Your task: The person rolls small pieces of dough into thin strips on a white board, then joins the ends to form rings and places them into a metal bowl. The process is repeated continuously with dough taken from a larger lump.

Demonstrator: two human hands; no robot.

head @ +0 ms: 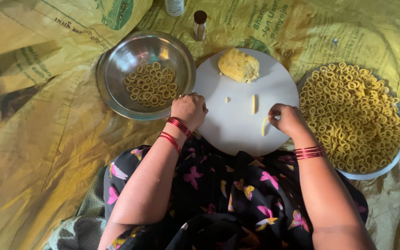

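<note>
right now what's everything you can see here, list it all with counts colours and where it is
white round board: one, white, centre, in front of the person
dough lump: one, yellow, far side of the board
dough strips: about three small pieces, pale yellow, middle of the board
steel bowl: one, silver, left of the board, holding a few dough rings
large plate: one, white, right of the board, heaped with yellow rings
small bottle: one, brown cap, beyond the board
white container: one, top edge, partly cut off
yellow sheet: printed sacking under everything
bangles: red, both wrists
left hand: closed, at the board's left edge
right hand: fingers pinching a dough strip
</note>
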